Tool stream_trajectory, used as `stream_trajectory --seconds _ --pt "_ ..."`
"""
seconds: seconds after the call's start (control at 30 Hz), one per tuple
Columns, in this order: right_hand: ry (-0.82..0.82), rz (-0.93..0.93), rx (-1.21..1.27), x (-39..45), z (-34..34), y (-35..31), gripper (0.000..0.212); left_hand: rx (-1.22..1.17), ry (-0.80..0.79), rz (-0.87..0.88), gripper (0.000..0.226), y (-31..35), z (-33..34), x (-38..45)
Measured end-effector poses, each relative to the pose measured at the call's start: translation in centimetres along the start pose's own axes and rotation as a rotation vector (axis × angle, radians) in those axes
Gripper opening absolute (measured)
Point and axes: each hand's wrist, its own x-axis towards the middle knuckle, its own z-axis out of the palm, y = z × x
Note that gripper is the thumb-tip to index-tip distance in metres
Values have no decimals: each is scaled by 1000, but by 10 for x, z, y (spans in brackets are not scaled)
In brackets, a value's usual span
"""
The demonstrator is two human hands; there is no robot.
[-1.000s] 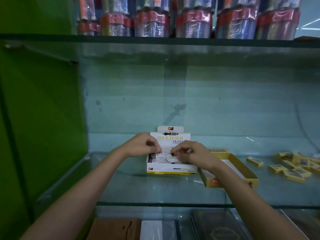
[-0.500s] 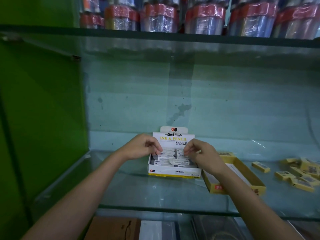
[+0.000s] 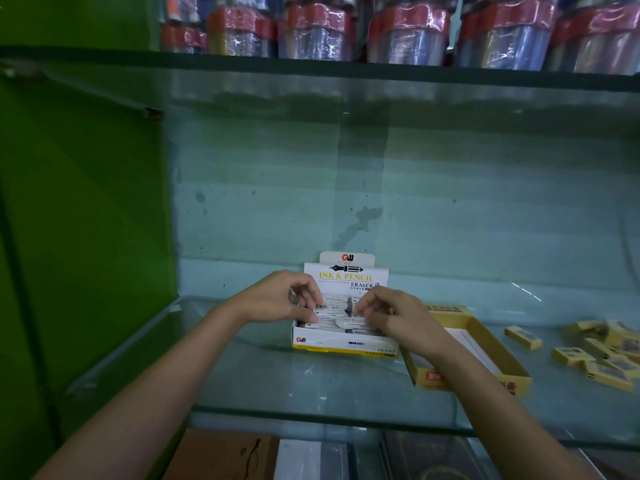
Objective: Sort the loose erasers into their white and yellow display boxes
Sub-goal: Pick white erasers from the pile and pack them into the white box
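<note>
- Head view: the left hand (image 3: 277, 299) and the right hand (image 3: 391, 315) reach into the white display box (image 3: 343, 344) on the glass shelf (image 3: 277, 379), each with curled fingertips pinching the white erasers (image 3: 341, 320) packed inside.
- The yellow display box (image 3: 485, 355) sits just right of the white one; loose yellow erasers (image 3: 602, 351) lie farther right.
- Since half a second ago, both hands stay over the box, slightly closer together.
- Fingers hide which eraser each hand grips.
</note>
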Motion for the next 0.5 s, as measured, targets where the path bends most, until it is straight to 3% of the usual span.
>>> stream_trajectory --seconds 0.2,0.33,0.5 --pt "87 22 -30 6 0 2 28 -68 100 6 3 -2 1 4" --pt "71 0 -5 10 -2 0 20 59 156 52 7 -6 2 7" --pt "-11 -47 -184 25 4 -6 13 80 207 69 8 -6 4 10"
